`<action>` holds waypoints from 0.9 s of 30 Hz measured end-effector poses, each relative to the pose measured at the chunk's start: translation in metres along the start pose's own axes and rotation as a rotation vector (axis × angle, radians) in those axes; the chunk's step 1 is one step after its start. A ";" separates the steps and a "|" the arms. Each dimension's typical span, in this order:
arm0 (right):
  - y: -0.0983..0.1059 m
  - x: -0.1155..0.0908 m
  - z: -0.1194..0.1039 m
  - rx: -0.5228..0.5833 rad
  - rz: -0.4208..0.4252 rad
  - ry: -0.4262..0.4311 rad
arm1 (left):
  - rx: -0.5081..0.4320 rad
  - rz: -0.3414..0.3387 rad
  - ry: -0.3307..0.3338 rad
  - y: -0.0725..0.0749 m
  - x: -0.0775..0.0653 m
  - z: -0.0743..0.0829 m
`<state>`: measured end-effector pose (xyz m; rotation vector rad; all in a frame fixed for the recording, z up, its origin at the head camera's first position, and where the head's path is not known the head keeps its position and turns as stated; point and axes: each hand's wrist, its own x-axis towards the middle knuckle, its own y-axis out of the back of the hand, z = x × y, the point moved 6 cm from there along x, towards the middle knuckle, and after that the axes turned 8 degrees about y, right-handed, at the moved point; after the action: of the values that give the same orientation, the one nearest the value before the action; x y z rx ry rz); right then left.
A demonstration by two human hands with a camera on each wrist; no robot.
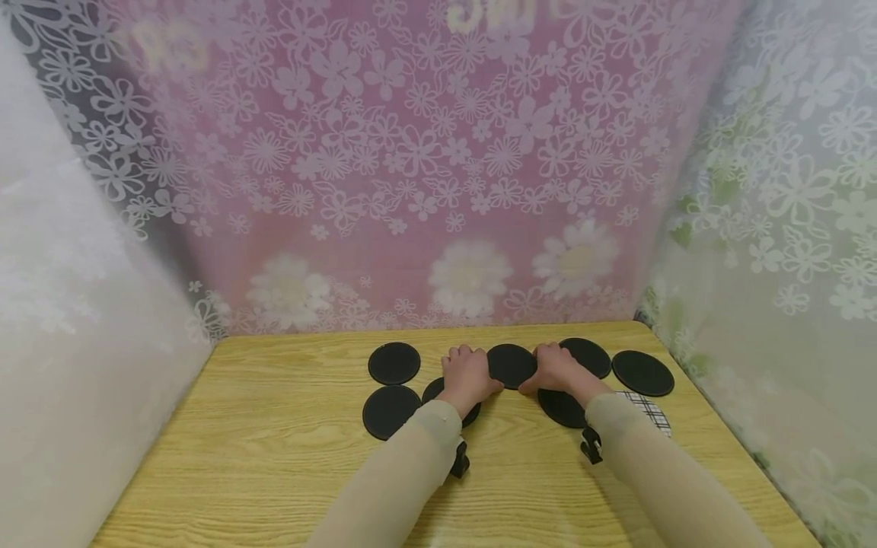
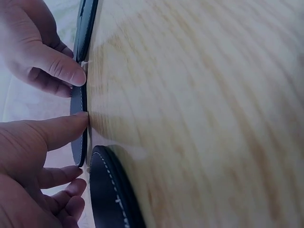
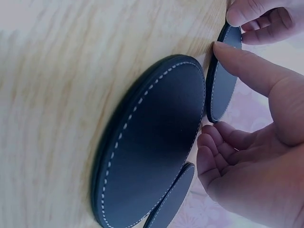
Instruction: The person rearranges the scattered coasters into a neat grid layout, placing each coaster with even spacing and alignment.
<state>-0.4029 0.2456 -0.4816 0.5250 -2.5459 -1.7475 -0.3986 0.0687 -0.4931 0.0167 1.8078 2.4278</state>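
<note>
A round black coaster (image 1: pixel 511 366) with pale edge stitching lies flat towards the back of the table, between both hands. From its left side my left hand (image 1: pixel 469 377) grips the rim, thumb at the near edge and fingers round the side. My right hand (image 1: pixel 556 369) holds the opposite side in the same way, its thumb (image 3: pixel 237 59) on the near rim in the right wrist view. Partly under the left hand and wrist is another black coaster (image 1: pixel 432 390). Below the right hand lies a further black coaster (image 1: pixel 563 409), partly covered by the wrist.
Two black coasters lie at the left, one far (image 1: pixel 394 363) and one nearer (image 1: pixel 390 412). At the right are two more, an inner one (image 1: pixel 589 356) and an outer one (image 1: pixel 642 373), plus a white checked round piece (image 1: pixel 647 411). Flowered curtains (image 1: pixel 438 190) enclose the wooden table (image 1: pixel 274 457).
</note>
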 end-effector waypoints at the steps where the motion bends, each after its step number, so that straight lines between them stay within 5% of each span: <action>1: 0.000 0.000 0.000 0.010 0.004 -0.001 | -0.004 0.001 -0.001 0.001 0.000 0.000; 27: -0.001 -0.010 -0.006 0.145 0.096 0.028 | -0.157 0.015 0.007 0.000 0.004 -0.001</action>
<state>-0.3915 0.2424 -0.4786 0.4205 -2.6438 -1.5237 -0.4030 0.0681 -0.4937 0.0088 1.6198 2.5754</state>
